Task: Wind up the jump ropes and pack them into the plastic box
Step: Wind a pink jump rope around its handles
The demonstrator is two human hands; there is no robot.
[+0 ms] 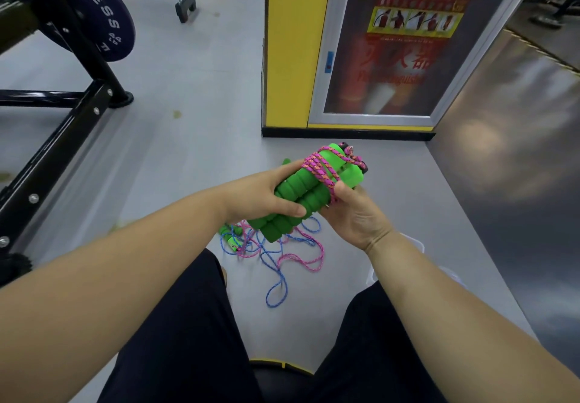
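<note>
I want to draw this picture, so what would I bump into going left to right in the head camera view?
weight plate → left hand → green jump rope handles → right hand

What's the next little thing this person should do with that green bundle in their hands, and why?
Probably pass the pink rope once more round the green handles. The left hand grips the handles, the right hand pinches the rope beside its loops, so the winding looks unfinished.
</note>
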